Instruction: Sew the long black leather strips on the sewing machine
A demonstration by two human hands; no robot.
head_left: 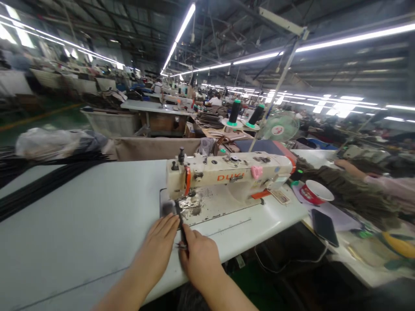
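Observation:
A white sewing machine [240, 175] with orange lettering stands on the pale table. Near its presser foot runs a narrow black strip [183, 236], leading toward me. My left hand [162, 237] lies with straight fingers along the strip's left side, its fingertips close to the needle area. Thumb and fingers of my right hand [201, 255] are closed on the strip at its near end. Small dark metal points [181, 246] stick out by the right thumb; what they belong to is hidden. Past the left fingertips, a dark patch by the needle plate is blurred.
Long black strips [48, 183] lie across the table's left side. To the right are a phone [324, 227] with a cable, a red-and-white bowl [316, 192] and dark folded fabric [353, 190]. Another person's arm [352, 168] reaches in there. Thread cones [234, 113] stand behind the machine.

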